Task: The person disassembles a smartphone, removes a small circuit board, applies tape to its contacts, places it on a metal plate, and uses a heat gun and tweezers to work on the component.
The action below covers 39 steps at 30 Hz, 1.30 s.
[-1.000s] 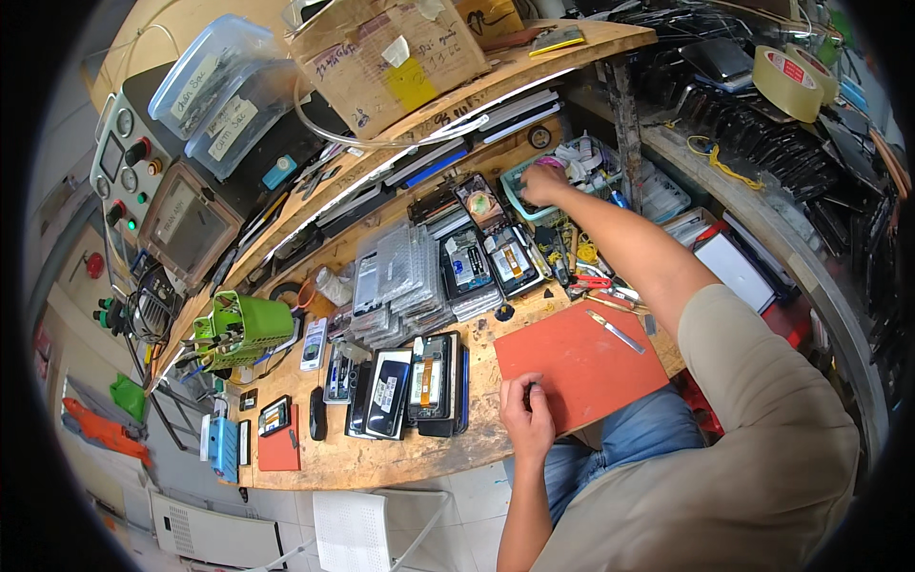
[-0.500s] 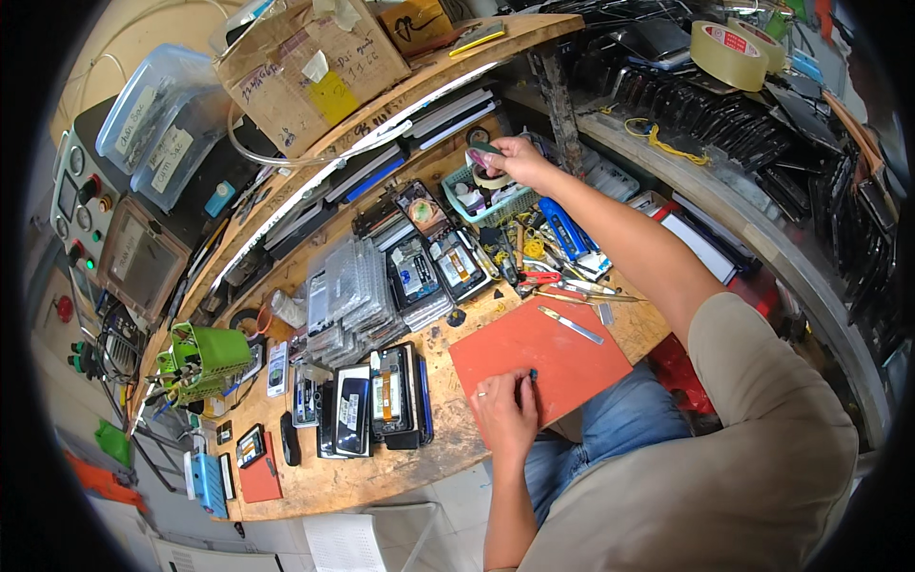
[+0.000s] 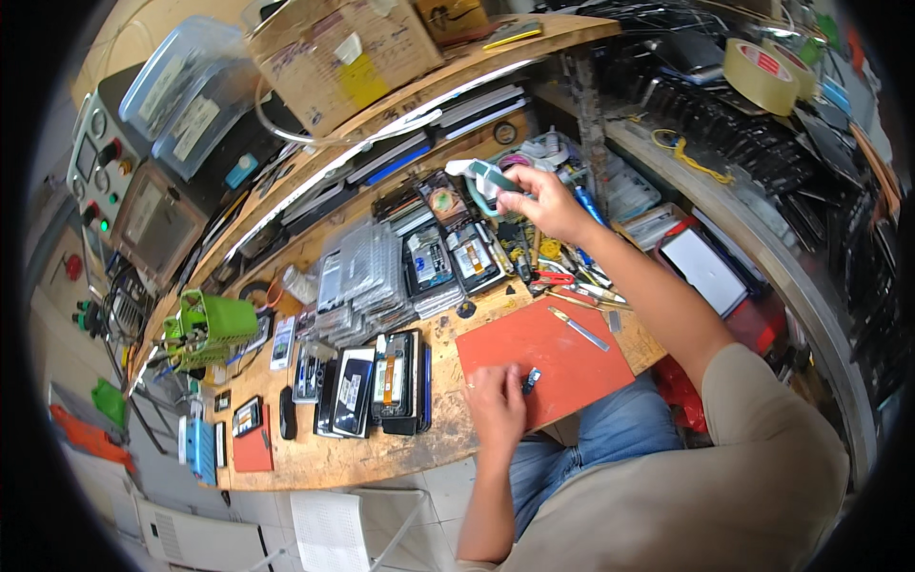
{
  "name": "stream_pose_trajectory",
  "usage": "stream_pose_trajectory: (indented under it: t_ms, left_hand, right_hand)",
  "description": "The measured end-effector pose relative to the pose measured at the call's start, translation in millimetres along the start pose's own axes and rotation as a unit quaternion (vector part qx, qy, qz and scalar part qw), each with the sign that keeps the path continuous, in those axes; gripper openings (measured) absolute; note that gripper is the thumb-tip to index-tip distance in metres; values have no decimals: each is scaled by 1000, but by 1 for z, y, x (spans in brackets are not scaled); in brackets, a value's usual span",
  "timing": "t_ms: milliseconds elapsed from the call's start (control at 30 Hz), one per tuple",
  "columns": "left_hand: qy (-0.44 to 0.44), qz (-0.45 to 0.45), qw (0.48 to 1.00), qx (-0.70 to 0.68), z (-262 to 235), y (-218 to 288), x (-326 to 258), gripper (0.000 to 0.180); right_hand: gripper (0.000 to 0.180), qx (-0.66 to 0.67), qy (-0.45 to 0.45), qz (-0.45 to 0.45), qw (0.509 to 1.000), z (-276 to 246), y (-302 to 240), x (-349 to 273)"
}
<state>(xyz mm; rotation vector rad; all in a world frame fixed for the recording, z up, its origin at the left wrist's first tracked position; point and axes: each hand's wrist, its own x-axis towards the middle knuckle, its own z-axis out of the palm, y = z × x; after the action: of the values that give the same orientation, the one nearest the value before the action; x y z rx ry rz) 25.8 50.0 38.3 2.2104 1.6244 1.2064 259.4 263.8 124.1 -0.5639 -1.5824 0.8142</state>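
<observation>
Cluttered wooden workbench: one red mat, left hand pinching one small part, right hand gripping one teal object

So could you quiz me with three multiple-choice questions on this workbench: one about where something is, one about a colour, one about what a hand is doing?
1. Where does the left hand rest?
A. on the cardboard box
B. on the near edge of the mat
C. on the tape roll

2. What colour is the work mat?
A. red-orange
B. blue
C. white

3. What is the right hand doing?
A. lying flat on the bench
B. hanging out of view
C. raised, pinching a small teal-edged part

Answers:
1 B, the hand lies on the mat's near edge beside a small dark part.
2 A, the mat shows red-orange on the wooden bench.
3 C, the fingers grip the part above the clutter.
</observation>
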Motion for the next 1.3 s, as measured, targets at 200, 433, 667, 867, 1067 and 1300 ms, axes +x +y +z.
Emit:
stream_pose_trajectory:
  t_ms: [200, 433, 667, 867, 1067, 1300]
  left_hand:
    - [78, 19, 960, -268, -8, -28, 131, 77]
    - [101, 41, 958, -267, 2, -39, 173, 26]
    - [496, 163, 827, -210, -48, -8, 226, 17]
    - [-127, 119, 962, 210, 14, 14, 275, 74]
    - [-106, 46, 971, -208, 4, -36, 219, 23]
    - [-168, -133, 774, -595, 12, -67, 144, 25]
  right_hand:
    - [12, 138, -18, 70, 988, 56, -5, -54]
    - [16, -91, -26, -119, 988, 50, 14, -64]
    - [17, -127, 81, -121, 981, 34, 24, -60]
    - [16, -165, 70, -142, 973, 34, 34, -65]
    - [14, -56, 45, 13, 997, 41, 25, -70]
    - [18, 57, -21, 110, 992, 45, 18, -78]
